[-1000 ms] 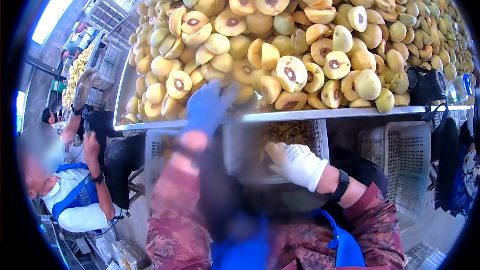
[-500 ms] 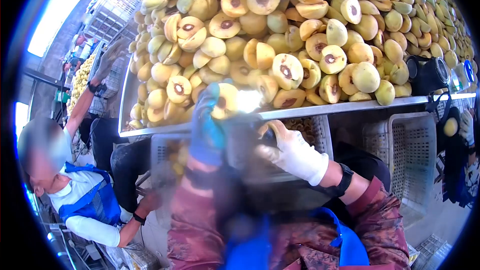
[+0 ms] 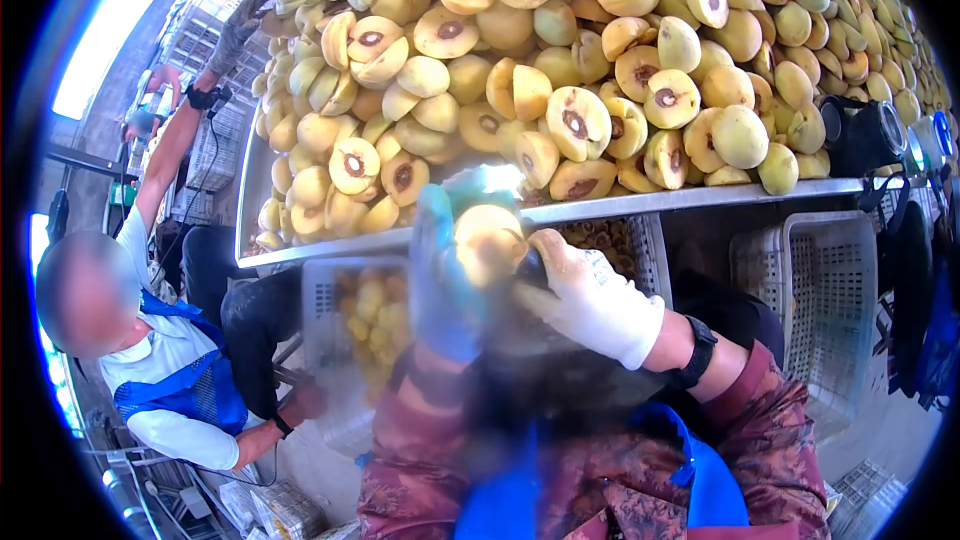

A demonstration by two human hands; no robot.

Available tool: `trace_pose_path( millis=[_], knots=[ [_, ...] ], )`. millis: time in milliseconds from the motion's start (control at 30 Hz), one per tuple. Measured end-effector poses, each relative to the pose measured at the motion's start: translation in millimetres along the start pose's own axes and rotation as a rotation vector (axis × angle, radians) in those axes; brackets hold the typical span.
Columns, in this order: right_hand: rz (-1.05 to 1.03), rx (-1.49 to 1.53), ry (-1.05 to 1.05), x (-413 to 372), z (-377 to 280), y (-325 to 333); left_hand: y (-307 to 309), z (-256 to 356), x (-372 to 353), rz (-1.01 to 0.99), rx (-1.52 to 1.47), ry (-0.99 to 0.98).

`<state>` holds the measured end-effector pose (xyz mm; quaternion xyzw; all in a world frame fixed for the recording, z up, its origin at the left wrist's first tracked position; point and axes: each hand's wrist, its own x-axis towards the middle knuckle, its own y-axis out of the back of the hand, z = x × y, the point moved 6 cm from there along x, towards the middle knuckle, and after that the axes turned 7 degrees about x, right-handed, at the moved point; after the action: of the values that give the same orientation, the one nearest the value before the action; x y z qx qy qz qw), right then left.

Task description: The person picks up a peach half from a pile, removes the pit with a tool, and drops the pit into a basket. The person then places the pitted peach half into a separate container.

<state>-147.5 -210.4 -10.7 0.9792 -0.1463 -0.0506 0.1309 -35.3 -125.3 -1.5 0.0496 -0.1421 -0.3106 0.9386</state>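
My left hand (image 3: 448, 275), in a blue-green glove, is wrapped round a halved yellow fruit (image 3: 488, 243), its cut face turned up, just in front of the table edge. Against the fruit's right side is my right hand (image 3: 595, 300), in a white glove, with its fingers closed on a dark object that blur and the fingers largely hide. Beyond both hands, a large heap of halved yellow fruit (image 3: 578, 125) lies on the metal-edged table (image 3: 700, 202), many pieces showing brown centres.
Below the table are a crate with yellow fruit (image 3: 325, 290) at left and a grey crate (image 3: 825, 290) at right. A black container (image 3: 860, 135) stands on the table's right side. A co-worker (image 3: 190, 370) sits at left, one gloved hand raised to the heap.
My left hand has moved slightly right and down to my right hand, with the halved fruit now between them. The co-worker's raised hand has moved up and right, towards the heap.
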Motion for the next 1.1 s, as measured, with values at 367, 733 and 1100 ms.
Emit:
trace_pose_path(
  millis=[367, 733, 1100],
  knots=[
    [0.079, -0.045, 0.174, -5.8, 14.7, -14.5, -4.5, 23.3, -14.4, -0.051, 0.483, -0.415],
    [-0.091, 0.185, 0.009, -12.2, 23.8, -29.2, -2.8, 6.1, -19.4, 0.004, -0.116, -0.026],
    [0.123, 0.853, -0.249, 0.2, 13.0, 1.5, -1.4, 2.0, -23.6, 0.178, -0.108, 0.078]
  ],
)
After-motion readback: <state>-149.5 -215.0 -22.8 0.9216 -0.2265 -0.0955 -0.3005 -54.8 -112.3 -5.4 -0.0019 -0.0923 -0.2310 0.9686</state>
